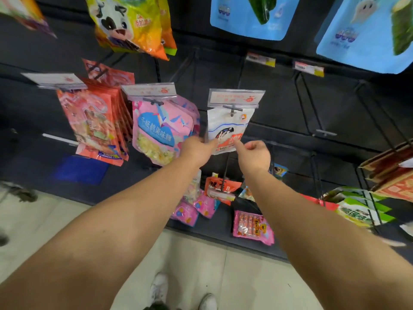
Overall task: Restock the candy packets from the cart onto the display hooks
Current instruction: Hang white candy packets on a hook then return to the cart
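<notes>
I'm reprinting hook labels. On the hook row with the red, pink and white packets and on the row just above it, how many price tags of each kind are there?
Clear holders with white cards: 3
Small white-and-yellow tags: 2
Total: 5

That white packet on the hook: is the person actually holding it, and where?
Yes, the left hand grips the white packet at its lower left edge. The right hand only points at its bottom edge with one of its fingers; whether it touches cannot be told.
</notes>
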### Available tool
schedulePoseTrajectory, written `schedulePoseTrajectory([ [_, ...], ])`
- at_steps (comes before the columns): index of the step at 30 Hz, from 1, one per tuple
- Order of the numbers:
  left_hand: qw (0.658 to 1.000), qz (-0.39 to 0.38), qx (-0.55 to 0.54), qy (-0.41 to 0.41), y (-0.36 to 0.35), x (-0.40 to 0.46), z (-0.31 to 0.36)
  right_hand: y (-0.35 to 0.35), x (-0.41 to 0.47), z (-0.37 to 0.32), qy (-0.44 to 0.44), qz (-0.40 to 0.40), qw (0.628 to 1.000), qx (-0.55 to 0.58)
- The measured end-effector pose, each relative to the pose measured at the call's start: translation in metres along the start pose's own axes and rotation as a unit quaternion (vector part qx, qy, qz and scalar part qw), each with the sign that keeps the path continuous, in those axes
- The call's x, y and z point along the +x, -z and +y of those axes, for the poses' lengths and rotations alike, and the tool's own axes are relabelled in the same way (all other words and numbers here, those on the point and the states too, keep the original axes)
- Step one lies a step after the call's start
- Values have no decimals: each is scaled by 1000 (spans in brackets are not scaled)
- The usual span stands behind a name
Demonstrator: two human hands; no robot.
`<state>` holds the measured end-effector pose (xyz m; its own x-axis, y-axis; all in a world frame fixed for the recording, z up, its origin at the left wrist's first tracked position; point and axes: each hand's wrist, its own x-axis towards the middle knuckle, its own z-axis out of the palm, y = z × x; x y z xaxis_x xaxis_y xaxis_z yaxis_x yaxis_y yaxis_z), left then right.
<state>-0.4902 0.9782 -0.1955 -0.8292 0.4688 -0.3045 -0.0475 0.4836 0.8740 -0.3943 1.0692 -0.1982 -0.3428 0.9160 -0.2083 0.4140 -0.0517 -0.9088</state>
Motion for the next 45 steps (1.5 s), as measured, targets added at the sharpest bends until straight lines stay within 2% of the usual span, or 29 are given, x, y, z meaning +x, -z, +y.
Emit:
schedulePoseTrajectory([
  [4, 996, -18, 89, 9, 14, -13, -36, -24, -18, 27, 39, -149, 977, -146],
  [10, 964, 2, 260, 63, 91, -32, -106, -93, -62, 19, 103, -345, 890, -279],
  [17, 909, 120, 372, 145, 240, -59, -167, -229, -152, -27, 254, -448, 776, -365],
  [19, 898, 146, 376, 174, 295, -71, -188, -276, -192, -43, 300, -463, 743, -379],
  [23, 884, 189, 372, 209, 414, -94, -231, -376, -285, -73, 363, -477, 702, -385],
  [26, 870, 217, 376, 235, 505, -115, -257, -445, -359, -99, 411, -493, 649, -408],
  [31, 846, 271, 368, 273, 625, -144, -291, -533, -455, -134, 472, -495, 607, -404],
  [38, 826, 312, 355, 307, 729, -148, -339, -632, -525, -162, 528, -503, 567, -384],
  [45, 826, 307, 337, 331, 824, -85, -386, -763, -537, -181, 511, -524, 569, -374],
])
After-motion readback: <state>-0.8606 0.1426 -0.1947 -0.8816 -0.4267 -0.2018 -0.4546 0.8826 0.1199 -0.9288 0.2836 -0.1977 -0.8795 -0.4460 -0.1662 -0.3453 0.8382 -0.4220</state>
